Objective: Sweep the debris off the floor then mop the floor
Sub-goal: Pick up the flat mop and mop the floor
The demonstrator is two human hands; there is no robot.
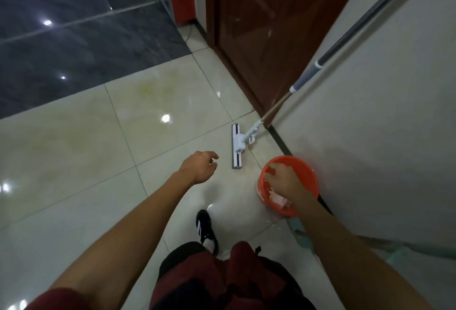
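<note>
Head view looks down on the right hand (283,181) reaching into the orange basin (309,176), fingers hidden, grip unclear, likely wetting the pale cloth (278,200); the left hand (197,166) hovers free, fingers loosely spread; the mop (237,145) leans parked against the wall (382,112), head on the floor (98,161).

One mop (237,145), one orange bucket (306,174), two hands, left (198,165), right (283,181), one shoe (206,229), one door (266,25)
</note>
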